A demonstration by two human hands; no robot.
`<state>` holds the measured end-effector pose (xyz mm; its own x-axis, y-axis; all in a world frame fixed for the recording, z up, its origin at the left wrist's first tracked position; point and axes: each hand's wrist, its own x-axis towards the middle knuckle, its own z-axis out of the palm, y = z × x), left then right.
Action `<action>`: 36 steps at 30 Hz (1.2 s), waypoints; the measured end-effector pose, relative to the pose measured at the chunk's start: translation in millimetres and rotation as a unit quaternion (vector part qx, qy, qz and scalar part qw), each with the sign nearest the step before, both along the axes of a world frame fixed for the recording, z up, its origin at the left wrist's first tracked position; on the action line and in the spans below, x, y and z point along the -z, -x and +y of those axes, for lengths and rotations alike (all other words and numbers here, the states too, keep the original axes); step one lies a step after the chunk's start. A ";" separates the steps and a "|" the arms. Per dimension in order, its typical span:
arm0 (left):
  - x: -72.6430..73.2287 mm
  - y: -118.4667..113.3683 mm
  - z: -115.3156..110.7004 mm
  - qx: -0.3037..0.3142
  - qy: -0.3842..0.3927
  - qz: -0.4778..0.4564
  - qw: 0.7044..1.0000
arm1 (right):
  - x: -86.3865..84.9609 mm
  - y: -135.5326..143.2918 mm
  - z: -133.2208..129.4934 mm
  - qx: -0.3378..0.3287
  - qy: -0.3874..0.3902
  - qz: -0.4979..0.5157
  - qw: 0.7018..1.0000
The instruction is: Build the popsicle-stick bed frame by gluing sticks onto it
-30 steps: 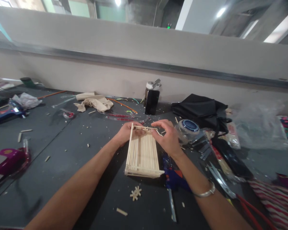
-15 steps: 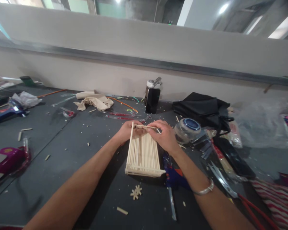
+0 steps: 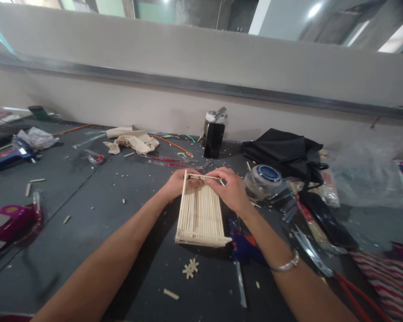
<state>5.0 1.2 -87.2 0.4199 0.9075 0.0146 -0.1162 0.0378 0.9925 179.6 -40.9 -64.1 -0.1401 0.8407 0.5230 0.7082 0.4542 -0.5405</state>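
Observation:
A pale wooden stick frame (image 3: 203, 210), made of many thin rods side by side with raised edges, lies in front of me on the dark table. At its far left corner my left hand (image 3: 176, 184) grips the edge, its fingertips partly hidden behind the rods. My right hand (image 3: 229, 185) closes on the far right corner, thumb and fingers at the thin far rod. A small star-shaped cluster of stick pieces (image 3: 190, 269) rests just below the frame, and a short stick piece (image 3: 171, 294) lies nearer to me.
A blue glue gun (image 3: 246, 248) lies under my right forearm. Scissors (image 3: 314, 255), a jar (image 3: 262, 182) and a black bag (image 3: 284, 150) are at the right. A phone (image 3: 214, 141) leans on a bottle behind. A magenta tool (image 3: 11, 223) is at the left.

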 end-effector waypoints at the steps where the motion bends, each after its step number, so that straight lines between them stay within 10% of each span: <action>1: 0.2 -0.1 0.0 -0.001 0.004 -0.003 1.000 | -0.1 0.1 0.1 -0.001 0.001 0.004 1.000; 36: -3.0 -3.1 -3.0 -0.022 0.027 -0.016 0.999 | 2.7 1.8 1.0 0.020 0.001 -0.003 1.000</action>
